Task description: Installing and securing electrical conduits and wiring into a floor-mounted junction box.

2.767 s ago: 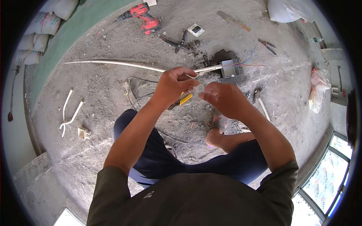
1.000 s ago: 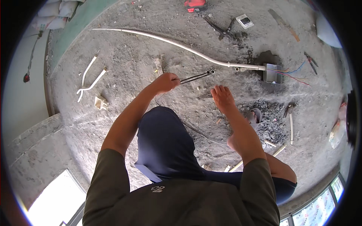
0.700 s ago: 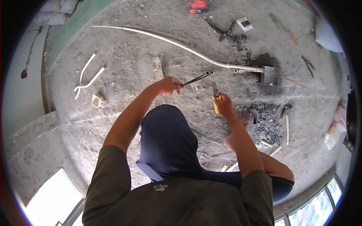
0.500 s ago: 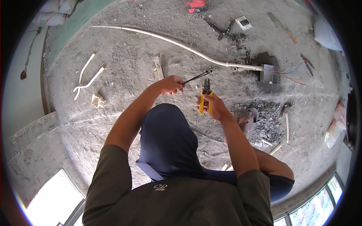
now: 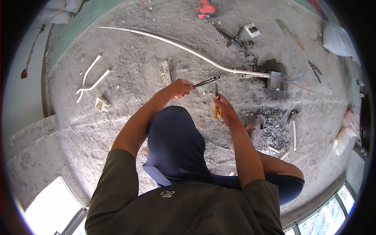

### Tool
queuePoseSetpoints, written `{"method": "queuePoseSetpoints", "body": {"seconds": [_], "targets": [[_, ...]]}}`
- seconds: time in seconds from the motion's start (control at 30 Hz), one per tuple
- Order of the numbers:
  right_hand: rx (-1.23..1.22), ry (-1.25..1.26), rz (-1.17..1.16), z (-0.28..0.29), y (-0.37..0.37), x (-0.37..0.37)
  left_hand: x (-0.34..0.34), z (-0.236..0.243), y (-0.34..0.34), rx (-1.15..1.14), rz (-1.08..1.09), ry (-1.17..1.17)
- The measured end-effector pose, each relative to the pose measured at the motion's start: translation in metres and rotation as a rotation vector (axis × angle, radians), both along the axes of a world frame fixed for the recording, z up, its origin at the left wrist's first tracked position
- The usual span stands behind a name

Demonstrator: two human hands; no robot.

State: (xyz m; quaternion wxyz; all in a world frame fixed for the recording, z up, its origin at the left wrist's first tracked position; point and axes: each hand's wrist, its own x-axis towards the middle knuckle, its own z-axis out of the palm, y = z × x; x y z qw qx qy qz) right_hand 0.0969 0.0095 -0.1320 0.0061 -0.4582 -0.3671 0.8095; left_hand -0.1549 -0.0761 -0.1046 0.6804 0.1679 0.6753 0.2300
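Note:
Closed around the near end of two thin dark strands (image 5: 204, 82), my left hand (image 5: 181, 89) is at the middle of the view. Their far tips reach small round pieces (image 5: 218, 78); whether these are attached or lie behind on the floor I cannot tell. My right hand (image 5: 226, 108) grips yellow-handled wire-stripper pliers (image 5: 216, 111), turned almost edge-on. Their dark jaws point away from me, just short of the strands' tips and apart from them. To the right, a grey junction box (image 5: 277, 81) with red and blue wires (image 5: 299, 80) joins a long white conduit (image 5: 188, 49).
Beyond lie a red power tool (image 5: 206, 9), large dark pliers (image 5: 231, 40) and a white square device (image 5: 252, 30). Smaller pliers (image 5: 315, 71) rest past the box. Bent conduit pieces (image 5: 91, 80) are at the left. Rubble (image 5: 276, 129) lies by my sandalled foot (image 5: 256, 124).
My right hand has drawn slightly nearer and to the right, turning the pliers edge-on. The left hand with the strands has shifted slightly right. The view has moved a little.

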Motion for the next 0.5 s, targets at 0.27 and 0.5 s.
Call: {"method": "queuePoseSetpoints", "body": {"seconds": [0.27,0.5], "targets": [[-0.116,0.088,-0.272,-0.023,-0.006,0.004,0.005,-0.012,0.001,0.099,0.08,0.05],[-0.353,0.292,-0.215,-0.029,-0.034,-0.009,-0.001,-0.011,0.0,0.003,0.084,0.066]]}}
